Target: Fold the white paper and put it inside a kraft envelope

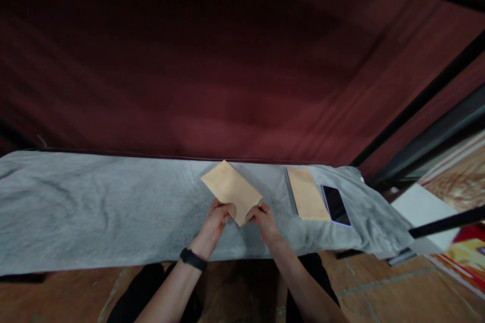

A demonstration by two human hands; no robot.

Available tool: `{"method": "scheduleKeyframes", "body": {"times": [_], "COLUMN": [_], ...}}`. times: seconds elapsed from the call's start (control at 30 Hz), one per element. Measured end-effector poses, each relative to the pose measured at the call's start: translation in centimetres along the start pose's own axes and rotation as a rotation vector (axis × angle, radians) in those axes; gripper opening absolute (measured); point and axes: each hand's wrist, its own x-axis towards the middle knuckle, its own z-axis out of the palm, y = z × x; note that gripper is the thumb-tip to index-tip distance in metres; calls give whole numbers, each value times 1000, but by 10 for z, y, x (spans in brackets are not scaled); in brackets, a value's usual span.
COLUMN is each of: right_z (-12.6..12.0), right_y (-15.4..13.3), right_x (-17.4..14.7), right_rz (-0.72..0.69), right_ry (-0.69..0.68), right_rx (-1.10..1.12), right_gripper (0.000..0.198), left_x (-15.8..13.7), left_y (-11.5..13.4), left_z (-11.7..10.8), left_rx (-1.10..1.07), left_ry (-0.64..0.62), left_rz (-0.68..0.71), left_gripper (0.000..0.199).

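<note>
A tan paper envelope point(231, 185) is held at a slant just above the grey cloth, its near end toward me. My left hand point(219, 216), with a dark band on the wrist, pinches the envelope's near left edge, thumb on top. At the near right corner, the fingers of my right hand point(262, 217) are closed on the paper, where a lighter edge or fold shows. To the right lies a stack of similar tan envelopes point(307, 194) on the cloth, apart from both hands.
The grey cloth point(94, 207) covers a long, narrow surface against a dark red wall point(212, 86). A phone point(336, 205) lies right of the stack. Dark bars point(420, 96) cross the right side. Below is a tiled floor point(364, 282); a colourful printed item point(468, 257) stands at lower right.
</note>
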Motion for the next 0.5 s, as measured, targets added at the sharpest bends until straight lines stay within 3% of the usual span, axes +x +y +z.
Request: {"method": "scheduleKeyframes", "body": {"times": [0.13,0.33,0.4,0.5], "right_z": [-9,-25,-33,-43], "right_y": [1,11,15,15], "right_x": [-1,-1,1,6], "right_rz": [95,100,30,-234], "right_ry": [-49,-47,17,119], "right_rx": [153,111,21,-254], "right_gripper": [23,25,30,34], "left_x": [14,28,28,30], "left_y": [1,-1,-1,-2], "left_z": [1,1,1,2], "left_rx": [46,154,209,314], "left_ry": [4,8,-16,-40], "left_rz": [69,159,186,223], "left_gripper": [41,48,48,53]}}
